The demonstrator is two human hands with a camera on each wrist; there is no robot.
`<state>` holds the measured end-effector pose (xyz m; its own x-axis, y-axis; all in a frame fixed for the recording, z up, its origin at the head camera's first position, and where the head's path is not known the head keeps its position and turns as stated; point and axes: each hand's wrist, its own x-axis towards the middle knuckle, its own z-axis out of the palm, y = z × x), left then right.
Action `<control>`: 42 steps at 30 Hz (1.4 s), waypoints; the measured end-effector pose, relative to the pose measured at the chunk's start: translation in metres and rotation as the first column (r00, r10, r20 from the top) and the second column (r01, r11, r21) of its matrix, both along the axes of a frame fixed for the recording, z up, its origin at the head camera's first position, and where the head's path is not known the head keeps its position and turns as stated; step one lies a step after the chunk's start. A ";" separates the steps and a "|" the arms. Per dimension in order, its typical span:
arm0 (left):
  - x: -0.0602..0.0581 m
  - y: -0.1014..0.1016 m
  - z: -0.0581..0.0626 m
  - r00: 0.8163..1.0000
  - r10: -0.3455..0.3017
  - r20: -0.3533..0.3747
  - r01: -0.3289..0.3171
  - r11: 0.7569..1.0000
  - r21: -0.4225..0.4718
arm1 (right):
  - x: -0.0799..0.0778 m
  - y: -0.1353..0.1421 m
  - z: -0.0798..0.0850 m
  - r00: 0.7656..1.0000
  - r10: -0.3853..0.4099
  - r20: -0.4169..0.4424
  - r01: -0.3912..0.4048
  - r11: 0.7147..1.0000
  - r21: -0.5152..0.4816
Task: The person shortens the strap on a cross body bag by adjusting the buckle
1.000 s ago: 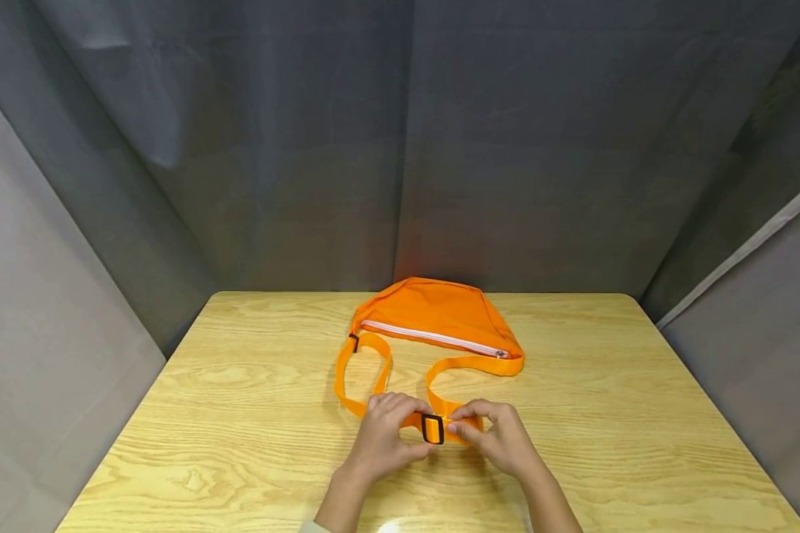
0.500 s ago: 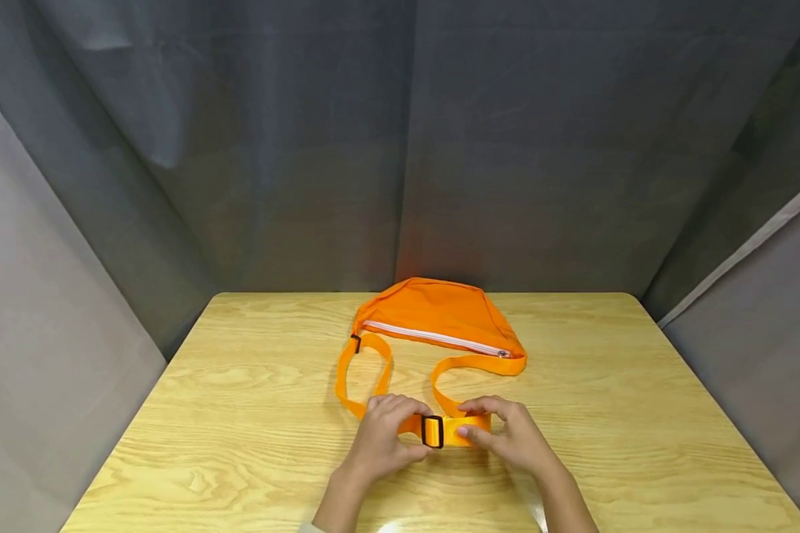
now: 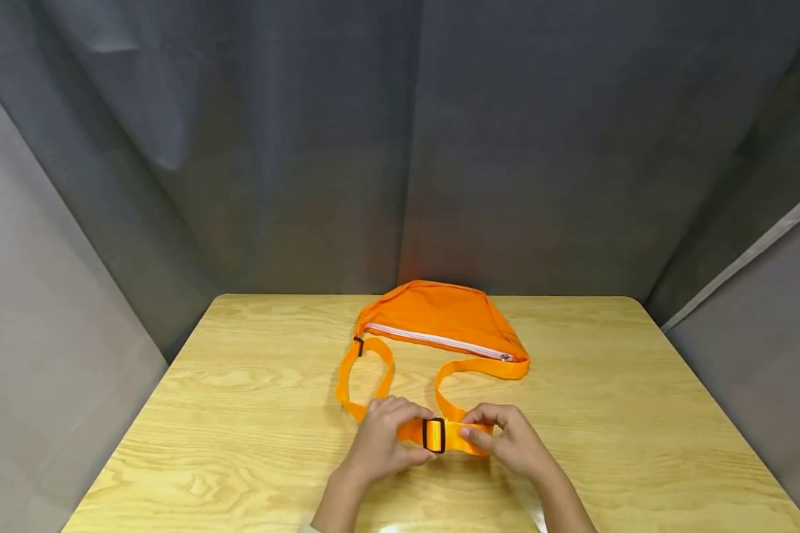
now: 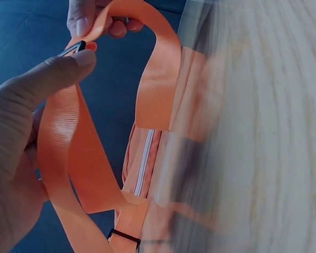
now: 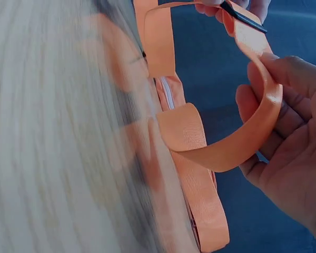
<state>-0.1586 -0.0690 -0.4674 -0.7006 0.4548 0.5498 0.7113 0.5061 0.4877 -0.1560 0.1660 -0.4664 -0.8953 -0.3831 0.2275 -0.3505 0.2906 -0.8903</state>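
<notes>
We saw an orange bag (image 3: 447, 318) at the far edge of a wooden table (image 3: 207, 414), its top overlapping that edge in the head view; we could not tell whether it touched the dark curtain (image 3: 400, 148) behind. The far corners of the table were rounded, both well apart from the bag, and wood stretched away to either side of the hands, leaving them plenty of room to move sideways. Pale panels (image 3: 33, 311) rose beyond the left and right edges.

The bag lay with its white zipper (image 3: 433, 340) slanting along the near side, the metal pull (image 3: 506, 357) at the right end. A lighter orange strap (image 3: 456, 435) curved from both its ends toward us, and a small black slider (image 3: 359, 346) sat near the left end. We saw the left hand (image 3: 381, 440) pinching a black buckle (image 3: 442, 435) between thumb and fingers, while the right hand (image 3: 515, 444) pinched the strap just beside it.
</notes>
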 end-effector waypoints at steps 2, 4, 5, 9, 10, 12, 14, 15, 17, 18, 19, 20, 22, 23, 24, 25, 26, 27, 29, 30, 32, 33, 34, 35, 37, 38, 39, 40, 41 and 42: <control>0.000 0.000 0.000 1.000 -0.005 0.009 0.005 1.000 0.023 | 0.000 -0.002 0.000 1.000 0.000 -0.006 0.000 1.000 -0.007; 0.000 0.000 0.000 1.000 -0.013 0.020 0.012 0.999 0.042 | -0.002 -0.003 -0.001 1.000 0.017 -0.008 -0.017 1.000 -0.018; 0.000 0.000 0.001 1.000 -0.018 0.025 0.017 0.999 0.052 | -0.003 -0.003 -0.002 1.000 0.027 -0.002 -0.027 0.999 -0.025; -0.001 -0.001 0.000 0.999 -0.036 0.040 0.034 0.997 0.065 | -0.005 -0.003 -0.005 0.998 0.068 0.001 -0.068 0.996 -0.056; -0.002 -0.001 0.000 0.998 -0.039 0.049 0.036 0.997 0.068 | -0.005 -0.002 -0.005 0.997 0.083 -0.003 -0.083 0.994 -0.068; -0.002 -0.001 0.000 0.997 -0.043 0.061 0.039 0.997 0.071 | -0.006 -0.002 -0.005 0.995 0.104 -0.004 -0.104 0.991 -0.089; -0.002 -0.001 0.000 0.997 -0.046 0.065 0.041 0.996 0.074 | -0.006 -0.003 -0.004 0.993 0.120 0.001 -0.119 0.987 -0.110; -0.002 -0.001 0.001 0.997 -0.048 0.067 0.043 0.996 0.076 | -0.006 -0.004 -0.003 0.992 0.130 0.005 -0.128 0.984 -0.121; -0.002 0.000 0.002 0.997 -0.057 0.053 0.054 0.996 0.073 | -0.005 -0.005 -0.002 0.990 0.144 0.013 -0.141 0.981 -0.136; -0.002 0.001 0.002 0.997 -0.063 0.044 0.060 0.996 0.073 | -0.005 -0.006 -0.001 0.989 0.149 0.019 -0.145 0.979 -0.142; -0.002 0.002 0.002 0.997 -0.067 0.037 0.064 0.995 0.072 | -0.005 -0.007 0.000 0.988 0.153 0.022 -0.148 0.979 -0.143; -0.002 0.002 0.003 0.997 -0.071 0.032 0.068 0.995 0.071 | -0.005 -0.007 0.000 0.988 0.154 0.026 -0.149 0.979 -0.141; -0.002 0.003 0.003 0.997 -0.075 0.028 0.072 0.995 0.070 | -0.004 -0.008 0.001 0.990 0.140 0.034 -0.135 0.983 -0.122; -0.002 0.004 0.002 0.997 -0.072 0.030 0.070 0.995 0.070 | -0.004 -0.007 0.001 0.991 0.128 0.039 -0.123 0.987 -0.106; -0.002 0.004 0.002 0.997 -0.069 0.036 0.067 0.995 0.072 | -0.004 -0.006 0.001 0.993 0.112 0.047 -0.107 0.990 -0.089; -0.001 0.004 0.002 0.997 -0.067 0.046 0.063 0.995 0.074 | -0.004 -0.005 0.001 0.994 0.097 0.054 -0.093 0.993 -0.071; -0.001 0.003 0.002 0.996 -0.064 0.058 0.060 0.995 0.075 | -0.003 -0.003 0.002 0.995 0.084 0.061 -0.080 0.995 -0.056; 0.000 0.003 0.001 0.996 -0.061 0.068 0.055 0.995 0.077 | -0.003 -0.001 0.002 0.995 0.071 0.069 -0.068 0.997 -0.045; 0.000 0.002 0.000 0.994 -0.054 0.093 0.046 0.995 0.086 | -0.002 0.004 0.003 0.995 0.055 0.079 -0.052 0.998 -0.034; 0.001 0.001 0.000 0.993 -0.051 0.105 0.042 0.995 0.094 | -0.002 0.006 0.003 0.995 0.055 0.078 -0.052 0.998 -0.036; 0.001 -0.001 -0.002 0.991 -0.043 0.123 0.029 0.994 0.110 | -0.003 0.009 0.003 0.995 0.065 0.071 -0.062 0.997 -0.047; 0.001 -0.002 -0.002 0.991 -0.039 0.129 0.024 0.993 0.119 | -0.003 0.010 0.002 0.995 0.074 0.064 -0.070 0.996 -0.053; 0.002 -0.003 -0.002 0.990 -0.039 0.135 0.022 0.991 0.128 | -0.003 0.011 0.002 0.995 0.083 0.062 -0.080 0.995 -0.062; 0.002 -0.003 -0.002 0.990 -0.040 0.138 0.021 0.991 0.135 | -0.004 0.011 0.001 0.994 0.092 0.058 -0.088 0.994 -0.069; 0.001 -0.004 -0.002 0.989 -0.045 0.140 0.025 0.990 0.139 | -0.005 0.011 0.000 0.994 0.097 0.058 -0.092 0.992 -0.084; 0.001 -0.004 -0.002 0.989 -0.048 0.139 0.029 0.990 0.137 | -0.005 0.010 0.000 0.993 0.099 0.057 -0.093 0.991 -0.092; 0.001 -0.004 -0.001 0.989 -0.054 0.135 0.036 0.990 0.136 | -0.005 0.010 -0.001 0.993 0.100 0.056 -0.094 0.990 -0.103; 0.001 -0.004 -0.001 0.990 -0.057 0.132 0.040 0.990 0.133 | -0.005 0.009 -0.001 0.993 0.100 0.060 -0.093 0.989 -0.113; 0.001 -0.004 -0.001 0.990 -0.059 0.128 0.042 0.991 0.130 | -0.005 0.008 -0.002 0.993 0.104 0.058 -0.096 0.988 -0.123; 0.000 -0.004 -0.001 0.990 -0.061 0.124 0.044 0.991 0.130 | -0.005 0.007 -0.002 0.993 0.108 0.055 -0.100 0.986 -0.133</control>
